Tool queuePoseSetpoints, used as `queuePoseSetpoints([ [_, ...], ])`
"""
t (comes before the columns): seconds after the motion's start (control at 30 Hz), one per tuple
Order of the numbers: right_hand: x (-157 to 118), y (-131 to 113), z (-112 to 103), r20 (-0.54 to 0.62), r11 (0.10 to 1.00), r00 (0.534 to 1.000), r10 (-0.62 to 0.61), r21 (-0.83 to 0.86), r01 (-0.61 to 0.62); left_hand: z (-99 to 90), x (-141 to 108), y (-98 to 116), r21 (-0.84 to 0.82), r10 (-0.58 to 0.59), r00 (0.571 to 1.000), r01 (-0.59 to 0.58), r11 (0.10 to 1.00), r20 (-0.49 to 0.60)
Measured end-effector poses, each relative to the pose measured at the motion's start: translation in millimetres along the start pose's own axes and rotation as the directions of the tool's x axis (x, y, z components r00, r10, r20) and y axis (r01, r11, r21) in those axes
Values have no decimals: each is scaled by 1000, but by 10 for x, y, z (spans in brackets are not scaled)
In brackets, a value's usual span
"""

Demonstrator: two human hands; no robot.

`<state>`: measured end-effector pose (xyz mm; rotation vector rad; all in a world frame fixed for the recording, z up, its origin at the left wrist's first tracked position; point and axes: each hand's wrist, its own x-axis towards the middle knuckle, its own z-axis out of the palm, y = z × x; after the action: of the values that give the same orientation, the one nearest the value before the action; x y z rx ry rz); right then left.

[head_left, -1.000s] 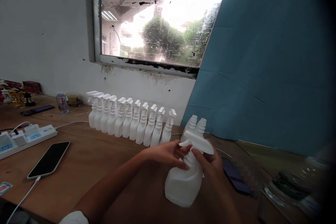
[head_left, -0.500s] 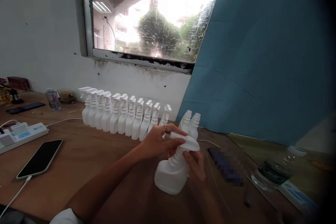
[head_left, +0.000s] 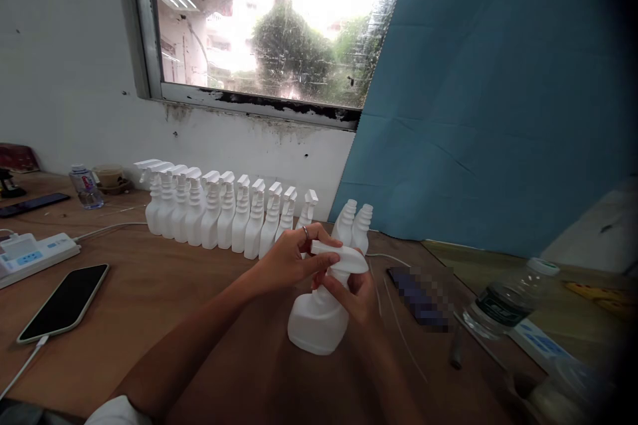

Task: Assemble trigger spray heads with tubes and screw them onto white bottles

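A white spray bottle stands on the table in front of me with a white trigger sprayer head on its neck. My left hand, with a ring on one finger, pinches the sprayer head from the left, thumb in front and forefinger on top. My right hand is closed around the collar below the head, its thumb across the front. The fingers behind the neck are partly hidden. Just behind my hands stand two white bottles without sprayer heads.
A row of white spray bottles with heads runs along the wall. To the left lie a phone on a cable and a power strip. At the right are a clear water bottle and a dark, pixelated flat object.
My right hand has shifted its grip, its thumb now further left across the collar. The sprayer head stays on the bottle. My view has turned slightly right and down.
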<state>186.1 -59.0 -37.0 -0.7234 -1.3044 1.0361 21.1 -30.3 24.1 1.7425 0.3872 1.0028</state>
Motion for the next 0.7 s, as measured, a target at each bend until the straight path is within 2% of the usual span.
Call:
queuePoseSetpoints([
  [0.07, 2, -32, 28, 31, 999, 999, -21, 27, 20, -1, 0, 6, 10, 0, 1000, 0, 1000, 5],
  [0.2, -2, -107, 120, -58, 996, 997, -56, -68, 52, -5, 8, 28, 57, 16, 1000, -15, 998, -24],
  [0.33, -33, -157, 176, -36, 997, 996, -76, -16, 75, -17, 16, 50, 75, 11, 1000, -12, 997, 13],
  [0.43, -53, -140, 160, -82, 999, 996, -42, -33, 40, -19, 17, 52, 100, 17, 1000, -16, 995, -7],
  [0.53, -54, -77, 107, -64, 999, 998, -18, 39, 20, -11, 15, 46, 59, 1, 1000, -3, 998, 26],
  [0.7, -46, 13, 23, -76, 997, 997, -24, 69, 29, -10, 8, 46, 209, 33, 999, -24, 978, -39],
])
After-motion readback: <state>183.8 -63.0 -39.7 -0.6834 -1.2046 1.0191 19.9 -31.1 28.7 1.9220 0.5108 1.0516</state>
